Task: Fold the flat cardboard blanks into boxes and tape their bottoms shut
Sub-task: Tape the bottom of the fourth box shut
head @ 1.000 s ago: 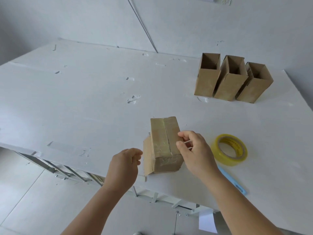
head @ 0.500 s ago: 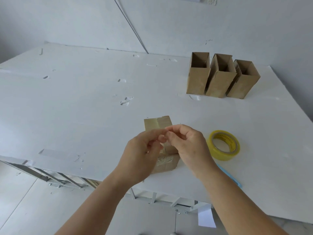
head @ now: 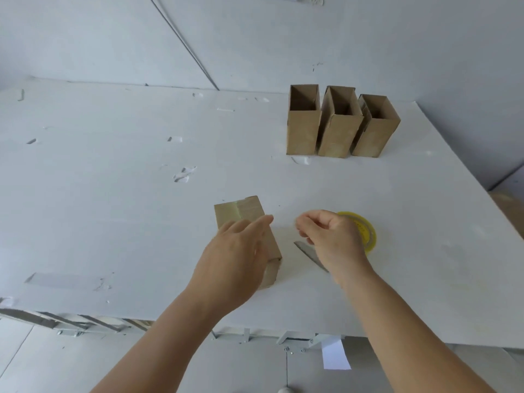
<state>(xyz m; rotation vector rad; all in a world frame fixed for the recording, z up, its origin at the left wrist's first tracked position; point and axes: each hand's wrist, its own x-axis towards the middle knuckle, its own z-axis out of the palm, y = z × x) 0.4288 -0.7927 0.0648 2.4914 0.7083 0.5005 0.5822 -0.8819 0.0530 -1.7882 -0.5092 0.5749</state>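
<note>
A taped box is seen lying bottom-up near the front edge of the white table, with the left hand laid flat on it, fingers straight. The right hand is held just above the table to the box's right with its fingers curled; whether anything is pinched cannot be told, and a tape roll and a blade are partly hidden behind it. Three open boxes are stood side by side, touching, at the far right.
</note>
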